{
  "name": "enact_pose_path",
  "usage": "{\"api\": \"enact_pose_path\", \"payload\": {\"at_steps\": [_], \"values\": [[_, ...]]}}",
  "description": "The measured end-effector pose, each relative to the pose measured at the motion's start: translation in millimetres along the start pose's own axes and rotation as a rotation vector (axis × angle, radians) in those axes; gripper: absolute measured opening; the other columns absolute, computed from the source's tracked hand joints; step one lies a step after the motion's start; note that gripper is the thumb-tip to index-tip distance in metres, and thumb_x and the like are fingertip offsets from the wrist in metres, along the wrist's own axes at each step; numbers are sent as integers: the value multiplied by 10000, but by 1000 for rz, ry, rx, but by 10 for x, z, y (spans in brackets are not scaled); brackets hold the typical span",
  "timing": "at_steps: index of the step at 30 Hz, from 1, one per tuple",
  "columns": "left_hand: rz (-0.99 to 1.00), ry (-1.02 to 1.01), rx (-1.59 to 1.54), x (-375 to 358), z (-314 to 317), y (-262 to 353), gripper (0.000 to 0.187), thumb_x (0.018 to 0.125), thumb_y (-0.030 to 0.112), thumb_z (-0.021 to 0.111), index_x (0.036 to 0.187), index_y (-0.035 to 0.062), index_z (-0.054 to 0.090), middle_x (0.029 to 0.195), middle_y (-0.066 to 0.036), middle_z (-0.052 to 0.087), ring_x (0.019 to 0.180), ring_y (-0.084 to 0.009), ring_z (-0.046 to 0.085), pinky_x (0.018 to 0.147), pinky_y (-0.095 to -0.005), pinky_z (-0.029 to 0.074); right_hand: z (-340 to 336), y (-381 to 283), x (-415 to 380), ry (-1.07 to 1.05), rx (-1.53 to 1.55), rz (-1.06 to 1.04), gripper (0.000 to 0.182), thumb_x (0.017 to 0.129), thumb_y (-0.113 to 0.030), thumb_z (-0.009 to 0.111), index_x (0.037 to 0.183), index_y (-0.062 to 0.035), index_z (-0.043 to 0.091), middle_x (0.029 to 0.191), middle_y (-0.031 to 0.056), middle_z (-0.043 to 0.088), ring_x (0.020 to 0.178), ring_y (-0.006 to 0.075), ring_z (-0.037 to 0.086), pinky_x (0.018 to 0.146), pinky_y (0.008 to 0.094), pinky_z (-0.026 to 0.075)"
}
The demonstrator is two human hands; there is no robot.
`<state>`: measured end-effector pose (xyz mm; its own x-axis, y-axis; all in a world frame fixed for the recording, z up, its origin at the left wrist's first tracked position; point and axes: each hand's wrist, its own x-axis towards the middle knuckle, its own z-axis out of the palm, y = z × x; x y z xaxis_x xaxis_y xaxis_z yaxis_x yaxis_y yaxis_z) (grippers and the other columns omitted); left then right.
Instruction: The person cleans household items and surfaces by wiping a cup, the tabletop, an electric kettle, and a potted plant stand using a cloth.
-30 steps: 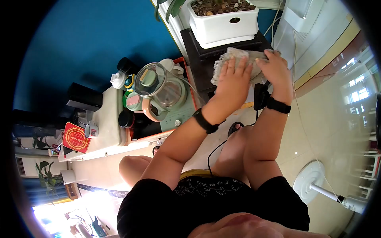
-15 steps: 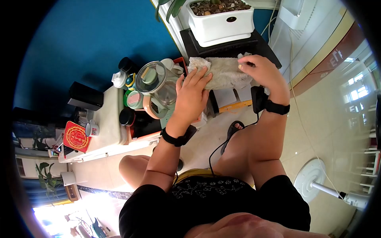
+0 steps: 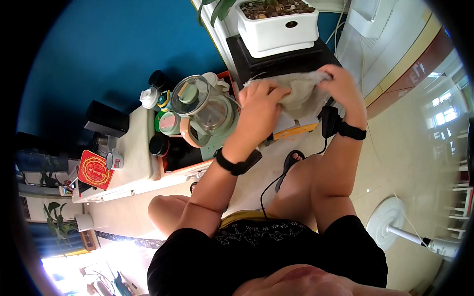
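Note:
A pale, wrinkled cloth (image 3: 300, 93) stretches between my two hands at the front of a black stand (image 3: 238, 56). Its left end is in the curled fingers of my left hand (image 3: 259, 111), which partly hides it. My right hand (image 3: 344, 89), slightly blurred, grips the upper right corner. The middle of the cloth hangs loosely in folds. Behind it on the stand sits a white rectangular planter (image 3: 279, 33) filled with wood-chip-like pieces. A glass kettle (image 3: 213, 116) with a pinkish handle is just left of my left hand.
Jars and bottles crowd around the kettle in a red-edged tray (image 3: 182, 169). Further left are a black speaker (image 3: 106, 119), a mug (image 3: 115, 161) and a red box (image 3: 95, 170). A white round base (image 3: 384, 224) with a pole and cord stands on the floor at right.
The cloth has gone from lying flat on the stand's front to being lifted and folded between my hands. My left hand has moved right and curled its fingers; my right hand has shifted slightly right.

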<state>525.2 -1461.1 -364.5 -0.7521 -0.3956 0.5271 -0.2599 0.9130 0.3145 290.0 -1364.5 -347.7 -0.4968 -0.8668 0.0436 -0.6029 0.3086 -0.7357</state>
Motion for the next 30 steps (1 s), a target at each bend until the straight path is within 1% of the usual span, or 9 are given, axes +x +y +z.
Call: {"api": "enact_pose_path", "payload": {"at_steps": [1,3,7,8,10,17,25,26,30], "values": [[28,55,-2,61,65,32,486,762,43,685,1230,159,630,1167,-49,589,1145,-281,503,985,-436,348,8,17,42,-3,-5,-2,333,742,-97,676,1074,-113,697,1126,154,634,1061,350,590,884,395,470],[40,117,35,182,188,60,510,787,50,678,1282,143,595,1201,-66,594,1137,-283,527,975,-431,372,35,68,138,601,61,-59,310,762,-96,642,1068,-86,692,1146,171,640,1065,346,596,886,404,474],[89,16,19,208,459,-34,507,832,90,642,1331,117,559,1306,-84,582,1169,-295,560,995,-435,419,124,63,34,827,-475,86,505,795,-197,670,1291,-134,597,1409,234,472,1282,412,461,1024,455,431],[148,11,120,183,503,-58,506,843,99,627,1342,127,550,1329,-81,572,1208,-309,540,1027,-442,406,120,11,-12,822,-478,78,505,795,-197,670,1291,-134,597,1409,234,472,1282,412,461,1024,455,431],[201,6,219,181,466,-38,505,854,107,611,1353,137,540,1351,-79,561,1248,-322,521,1059,-448,392,70,-136,-84,399,-421,131,705,791,-317,738,1422,-119,494,1511,271,336,1376,462,340,1131,464,321],[99,-24,309,48,400,-33,472,879,119,583,1345,187,549,1403,-81,525,1311,-389,469,1114,-469,361,194,-48,58,120,-590,197,873,734,-511,763,1457,-127,461,1543,287,281,1431,471,248,1153,489,273],[13,-25,153,-210,-78,-250,529,755,36,689,1253,196,614,1294,-31,596,1200,-276,560,1000,-423,431,423,-367,-214,47,-565,-35,969,520,-272,895,1414,-282,519,1504,182,390,1384,399,336,1119,487,287],[18,-26,153,-224,-113,-281,529,755,36,689,1253,196,614,1294,-31,596,1200,-276,560,1000,-423,431,479,-374,-185,99,-567,-32,918,515,-158,881,1362,-295,555,1471,97,440,1345,353,380,1084,491,296],[68,45,134,-338,-135,-369,433,729,31,706,1133,177,649,1141,-24,619,1099,-252,584,928,-413,434,420,-366,-138,58,-512,-93,796,570,-115,850,1311,-252,593,1359,69,529,1277,300,445,1060,480,309]]}}
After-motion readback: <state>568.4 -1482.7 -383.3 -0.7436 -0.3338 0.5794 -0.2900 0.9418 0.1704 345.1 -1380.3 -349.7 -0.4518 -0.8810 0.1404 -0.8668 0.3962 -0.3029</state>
